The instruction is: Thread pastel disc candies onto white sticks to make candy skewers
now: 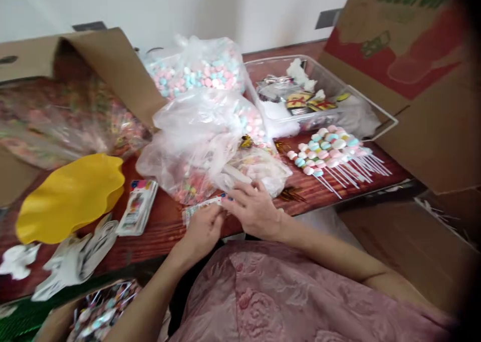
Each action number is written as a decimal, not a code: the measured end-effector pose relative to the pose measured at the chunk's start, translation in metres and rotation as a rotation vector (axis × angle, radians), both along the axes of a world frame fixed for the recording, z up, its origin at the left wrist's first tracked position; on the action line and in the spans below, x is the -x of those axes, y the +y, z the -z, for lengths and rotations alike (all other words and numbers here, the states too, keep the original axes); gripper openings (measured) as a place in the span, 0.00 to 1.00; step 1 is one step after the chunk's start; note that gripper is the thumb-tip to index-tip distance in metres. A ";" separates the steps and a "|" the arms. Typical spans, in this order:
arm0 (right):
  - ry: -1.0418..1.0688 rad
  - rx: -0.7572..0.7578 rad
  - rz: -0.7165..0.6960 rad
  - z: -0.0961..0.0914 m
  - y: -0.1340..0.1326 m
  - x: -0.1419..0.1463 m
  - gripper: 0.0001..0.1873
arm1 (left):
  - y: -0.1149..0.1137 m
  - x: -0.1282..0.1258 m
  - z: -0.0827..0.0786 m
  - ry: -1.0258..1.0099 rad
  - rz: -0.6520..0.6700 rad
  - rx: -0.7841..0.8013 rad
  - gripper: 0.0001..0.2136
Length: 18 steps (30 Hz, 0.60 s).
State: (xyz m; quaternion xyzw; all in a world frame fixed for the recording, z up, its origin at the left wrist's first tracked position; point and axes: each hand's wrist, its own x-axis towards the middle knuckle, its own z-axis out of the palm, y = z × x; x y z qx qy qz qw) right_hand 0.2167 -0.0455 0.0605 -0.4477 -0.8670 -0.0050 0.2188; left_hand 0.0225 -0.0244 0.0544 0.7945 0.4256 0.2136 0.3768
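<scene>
My left hand (203, 229) and my right hand (253, 207) meet at the near edge of a red-brown table (165, 222). Together they pinch a small flat sheet with coloured print (201, 207), fingers closed on it. Just beyond the hands lies a clear plastic bag (203, 141) of small pastel sweets. Behind it a second bag (195, 71) holds pink, blue and white marshmallows. To the right, marshmallow skewers on white sticks (330, 151) lie in a row.
A clear plastic tray (370, 109) of wrapped items sits at the back right. A yellow wavy plate (69, 194), a sticker sheet (138, 207) and white paper cutouts (75, 259) lie left. Cardboard boxes (421, 81) flank both sides. A box of sweets (101, 312) sits below left.
</scene>
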 end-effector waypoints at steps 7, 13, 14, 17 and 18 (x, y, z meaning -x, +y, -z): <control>0.086 -0.003 -0.175 0.014 -0.026 -0.014 0.15 | 0.002 0.003 -0.009 -0.145 0.221 0.981 0.18; 0.167 0.033 0.068 0.038 -0.040 -0.016 0.08 | -0.020 -0.023 -0.004 0.174 0.199 0.018 0.13; 0.210 0.028 0.133 0.039 -0.044 -0.021 0.08 | -0.021 -0.025 -0.001 0.191 0.195 -0.043 0.14; 0.346 -0.075 0.406 0.042 -0.054 -0.056 0.08 | -0.017 -0.027 0.011 0.100 0.138 -0.011 0.15; 0.372 -0.117 0.526 0.045 -0.056 -0.073 0.08 | -0.014 -0.026 0.015 0.040 0.096 0.038 0.14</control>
